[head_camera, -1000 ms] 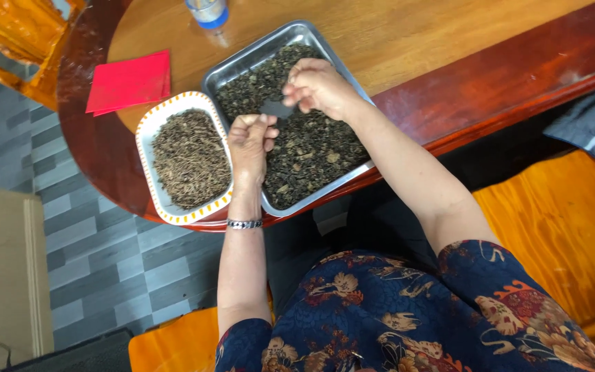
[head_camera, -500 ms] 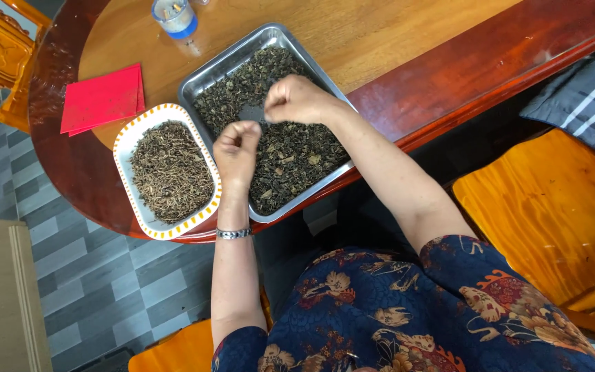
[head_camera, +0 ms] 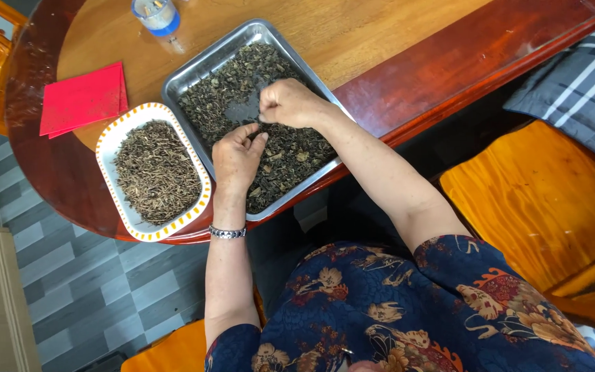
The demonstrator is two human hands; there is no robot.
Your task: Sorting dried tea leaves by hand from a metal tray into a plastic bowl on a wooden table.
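Observation:
A metal tray (head_camera: 189, 69) of dark dried leaves (head_camera: 290, 155) lies on the wooden table (head_camera: 394, 34). My right hand (head_camera: 287, 103) hovers over the tray's middle, its fingertips pinched together on some of the leaves beside a bare patch of metal. My left hand (head_camera: 235, 160) rests lower over the tray's near-left part. Its fingers are loosely curled, their tips close to my right hand; what the palm holds is hidden. A bracelet sits on my left wrist.
Left of the tray stands a white oval dish (head_camera: 107, 141) with orange trim, full of brown stems. A red folded paper (head_camera: 80, 100) and a clear cup with a blue band (head_camera: 154, 15) lie farther back. Orange wooden seats (head_camera: 538, 200) and a plaid cushion (head_camera: 580, 83) are at right.
My left hand has dropped from a raised fist to the leaves, fingers uncurling a little. My right hand stays pinching over the tray's middle. The view has shifted, sliding the table leftward.

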